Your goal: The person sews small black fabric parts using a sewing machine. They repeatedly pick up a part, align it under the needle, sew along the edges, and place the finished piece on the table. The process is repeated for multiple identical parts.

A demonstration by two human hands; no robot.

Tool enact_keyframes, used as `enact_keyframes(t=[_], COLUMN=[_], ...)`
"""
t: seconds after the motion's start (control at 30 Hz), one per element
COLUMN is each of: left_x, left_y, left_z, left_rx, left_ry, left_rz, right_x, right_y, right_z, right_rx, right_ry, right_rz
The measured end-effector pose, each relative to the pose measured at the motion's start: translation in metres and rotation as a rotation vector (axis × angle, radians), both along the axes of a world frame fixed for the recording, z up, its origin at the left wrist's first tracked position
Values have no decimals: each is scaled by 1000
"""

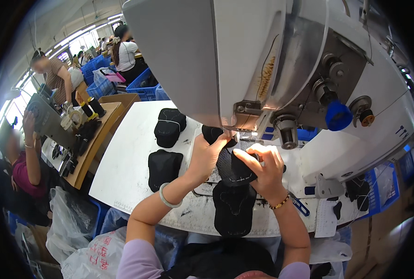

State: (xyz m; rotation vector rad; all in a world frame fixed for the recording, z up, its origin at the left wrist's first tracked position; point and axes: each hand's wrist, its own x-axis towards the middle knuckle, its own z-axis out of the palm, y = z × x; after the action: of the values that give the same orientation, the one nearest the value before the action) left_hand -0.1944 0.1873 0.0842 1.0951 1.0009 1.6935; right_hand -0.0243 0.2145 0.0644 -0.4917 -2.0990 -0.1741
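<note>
A black fabric piece (237, 169) with a meshed patch and a pale stitched line lies under the head of a sewing machine (249, 111). My left hand (209, 156) pinches its left side close to the needle area, thumb and fingertips together. On the other side my right hand (266, 167) grips the piece between thumb and bent fingers. The needle and the very edge being held are hard to make out. Just in front lies a stack of black shaped pieces (234, 211). Left of my left hand sit two more black stacks (164, 169) (169, 128), the farther one tied with pale cord.
Blue-handled thread snips (301, 205) and a white paper strip (326, 218) lie right on the white table (123, 162). Plastic bags (95, 251) hang below its front edge. A blue crate (386, 183) stands at right. Other people work at the left.
</note>
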Motion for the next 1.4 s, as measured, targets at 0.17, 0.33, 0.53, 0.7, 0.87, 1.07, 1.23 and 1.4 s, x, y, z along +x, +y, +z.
enact_keyframes(t=[0.17,0.33,0.53,0.7,0.87,1.07,1.23,1.4], left_x=[-6,-8,-5,-15,-17,-23,-26,-22], left_y=[3,2,2,-4,-6,-3,-2,-3], left_z=[-6,-5,-2,8,11,9,7,12], left_rx=[61,29,79,-14,-26,-50,-37,-15], left_ry=[74,119,134,279,241,253,220,248], left_rz=[-39,-44,-3,-82,-208,-263,-302,-283], right_x=[0,1,0,-1,3,10,6,7], right_y=[4,3,1,1,10,15,10,10], right_z=[-3,-3,-3,1,-15,-11,-4,-3], right_rx=[30,24,-7,-74,-125,0,29,-1], right_ry=[37,24,31,98,206,85,11,43], right_rz=[-10,-13,-17,31,142,125,16,19])
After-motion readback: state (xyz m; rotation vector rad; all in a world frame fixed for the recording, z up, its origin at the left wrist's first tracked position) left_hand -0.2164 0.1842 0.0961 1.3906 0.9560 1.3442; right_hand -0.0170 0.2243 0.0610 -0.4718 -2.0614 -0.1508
